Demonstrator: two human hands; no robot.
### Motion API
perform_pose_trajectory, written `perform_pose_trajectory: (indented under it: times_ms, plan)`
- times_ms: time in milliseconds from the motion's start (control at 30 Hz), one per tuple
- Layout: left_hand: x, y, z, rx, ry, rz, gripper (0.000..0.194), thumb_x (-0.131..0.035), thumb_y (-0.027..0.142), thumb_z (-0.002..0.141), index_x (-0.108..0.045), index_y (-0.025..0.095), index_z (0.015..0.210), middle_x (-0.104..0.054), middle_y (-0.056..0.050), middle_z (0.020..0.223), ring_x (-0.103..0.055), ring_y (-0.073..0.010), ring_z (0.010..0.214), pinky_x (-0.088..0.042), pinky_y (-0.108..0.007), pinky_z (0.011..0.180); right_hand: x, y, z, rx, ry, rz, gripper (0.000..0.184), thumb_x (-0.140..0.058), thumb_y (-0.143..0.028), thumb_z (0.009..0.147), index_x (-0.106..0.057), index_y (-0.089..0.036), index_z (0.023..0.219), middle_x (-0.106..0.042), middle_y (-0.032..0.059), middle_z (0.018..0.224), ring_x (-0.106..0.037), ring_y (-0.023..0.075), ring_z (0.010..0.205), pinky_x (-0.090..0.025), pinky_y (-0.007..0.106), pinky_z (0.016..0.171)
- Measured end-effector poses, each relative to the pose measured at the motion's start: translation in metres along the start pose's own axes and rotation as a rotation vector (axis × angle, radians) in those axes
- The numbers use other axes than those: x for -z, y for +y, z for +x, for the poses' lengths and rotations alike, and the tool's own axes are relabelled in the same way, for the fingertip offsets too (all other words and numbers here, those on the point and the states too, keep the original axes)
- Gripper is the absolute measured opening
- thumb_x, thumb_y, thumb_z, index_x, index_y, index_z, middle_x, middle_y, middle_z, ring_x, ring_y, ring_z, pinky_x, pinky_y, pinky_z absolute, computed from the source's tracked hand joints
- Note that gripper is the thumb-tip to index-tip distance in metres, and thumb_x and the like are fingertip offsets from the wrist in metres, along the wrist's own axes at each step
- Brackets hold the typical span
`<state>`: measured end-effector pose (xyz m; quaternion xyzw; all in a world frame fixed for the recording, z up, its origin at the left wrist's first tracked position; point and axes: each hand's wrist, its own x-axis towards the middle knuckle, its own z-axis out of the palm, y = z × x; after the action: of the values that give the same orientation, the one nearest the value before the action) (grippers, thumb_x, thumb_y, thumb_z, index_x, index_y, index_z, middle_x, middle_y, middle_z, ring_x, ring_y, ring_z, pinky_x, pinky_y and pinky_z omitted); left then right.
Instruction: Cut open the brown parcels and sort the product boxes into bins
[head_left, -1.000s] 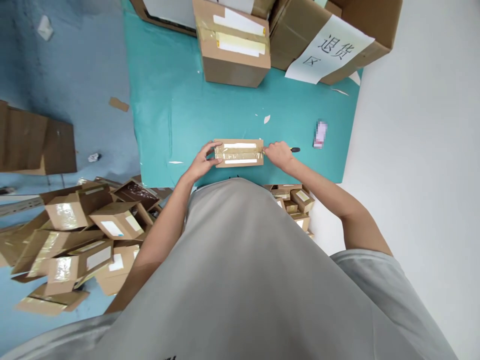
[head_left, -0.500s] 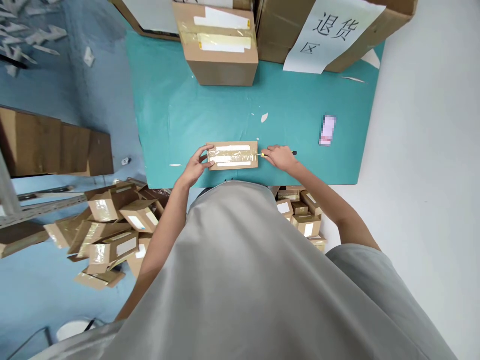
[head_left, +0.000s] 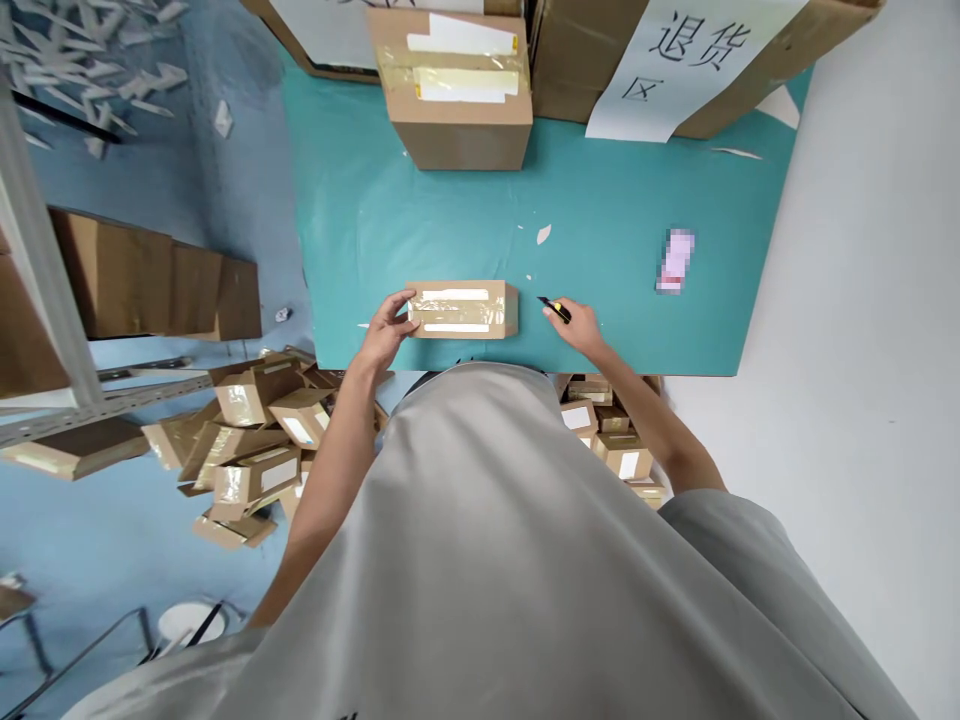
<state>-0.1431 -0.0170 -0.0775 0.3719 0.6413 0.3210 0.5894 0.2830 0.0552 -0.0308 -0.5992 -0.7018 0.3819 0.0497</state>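
Note:
A small taped cardboard box (head_left: pixel 457 311) with white label strips lies on the teal table (head_left: pixel 600 215) near its front edge. My left hand (head_left: pixel 388 328) grips the left end of this box, thumb on the near side and fingers on the far side. Right of the box, a short gap away from it, my right hand (head_left: pixel 577 326) is closed around a black and yellow utility knife (head_left: pixel 559 311). The knife points left and toward the back of the table.
At the back stand a larger taped box (head_left: pixel 461 145) and a big carton (head_left: pixel 570 65) with a lettered paper sheet. A pixelated pink item (head_left: pixel 676 261) lies to the right. Several boxes (head_left: pixel 255 485) are piled on the floor at left, beside a metal rack (head_left: pixel 45 230).
My right hand has drawn the knife off the box's right end, and its tip has swung away. The box end is tilted more into sight. The whole view has shifted slightly.

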Motion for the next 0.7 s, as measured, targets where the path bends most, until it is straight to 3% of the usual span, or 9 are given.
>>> perform_pose_trajectory:
  times_ms: [100, 200, 267, 367, 467, 600, 700]
  plan:
    - [0.017, -0.011, -0.002, 0.04, 0.092, -0.112, 0.072, -0.076, 0.032, 0.076, -0.064, 0.034, 0.147, -0.06, -0.008, 0.166, -0.068, -0.0299, 0.135, -0.065, -0.042, 0.104, -0.031, -0.019, 0.005, -0.193, -0.015, 0.328, 0.049, -0.071, -0.069, 0.099, -0.075, -0.02, 0.099, -0.075, 0.0035, 0.083, -0.072, 0.0212, 0.075, -0.053, 0.029, 0.073]
    - [0.031, -0.02, -0.001, 0.072, 0.219, -0.155, 0.068, -0.075, 0.027, 0.072, -0.068, 0.031, 0.14, -0.07, -0.01, 0.148, -0.068, -0.0283, 0.13, -0.064, -0.037, 0.098, -0.058, -0.052, 0.011, -0.303, -0.096, 0.577, 0.049, -0.081, -0.068, 0.09, -0.075, -0.021, 0.099, -0.068, -0.0025, 0.069, -0.067, 0.017, 0.062, -0.053, 0.026, 0.063]
    - [0.037, -0.024, 0.002, 0.065, 0.271, -0.116, 0.063, -0.074, 0.026, 0.073, -0.071, 0.029, 0.136, -0.074, -0.009, 0.133, -0.07, -0.0262, 0.122, -0.062, -0.036, 0.098, -0.065, -0.073, 0.012, -0.314, -0.13, 0.658, 0.05, -0.085, -0.067, 0.087, -0.076, -0.02, 0.102, -0.066, -0.0043, 0.062, -0.066, 0.0161, 0.059, -0.054, 0.025, 0.062]
    - [0.037, -0.026, 0.01, 0.019, 0.289, -0.034, 0.059, -0.073, 0.024, 0.074, -0.073, 0.027, 0.133, -0.073, -0.007, 0.12, -0.069, -0.0235, 0.111, -0.06, -0.037, 0.1, -0.059, -0.094, 0.01, -0.316, -0.13, 0.678, 0.052, -0.091, -0.065, 0.082, -0.078, -0.018, 0.1, -0.065, -0.0048, 0.058, -0.065, 0.0155, 0.057, -0.055, 0.025, 0.06]
    - [0.018, -0.024, 0.025, -0.006, 0.232, 0.015, 0.072, -0.074, 0.02, 0.073, -0.068, 0.024, 0.145, -0.073, -0.008, 0.119, -0.067, -0.0228, 0.107, -0.059, -0.037, 0.1, -0.035, -0.099, 0.006, -0.313, -0.048, 0.639, 0.05, -0.094, -0.061, 0.079, -0.079, -0.017, 0.098, -0.066, -0.0043, 0.06, -0.064, 0.0149, 0.056, -0.055, 0.026, 0.059]
    - [-0.036, -0.018, 0.05, 0.006, 0.064, 0.04, 0.111, -0.078, 0.014, 0.069, -0.042, 0.02, 0.174, -0.074, -0.008, 0.112, -0.065, -0.02, 0.094, -0.059, -0.041, 0.1, 0.008, -0.095, 0.001, -0.256, 0.074, 0.584, 0.044, -0.09, -0.053, 0.081, -0.081, -0.016, 0.105, -0.07, -0.0025, 0.068, -0.065, 0.0144, 0.058, -0.056, 0.026, 0.06]
    - [-0.074, -0.012, 0.063, -0.058, -0.122, 0.041, 0.11, -0.08, 0.018, 0.071, -0.042, 0.022, 0.175, -0.075, -0.007, 0.108, -0.067, -0.0206, 0.09, -0.059, -0.045, 0.102, 0.032, -0.093, -0.003, -0.233, 0.122, 0.498, 0.04, -0.086, -0.048, 0.084, -0.083, -0.015, 0.107, -0.074, -0.0004, 0.075, -0.067, 0.0149, 0.059, -0.056, 0.027, 0.06]
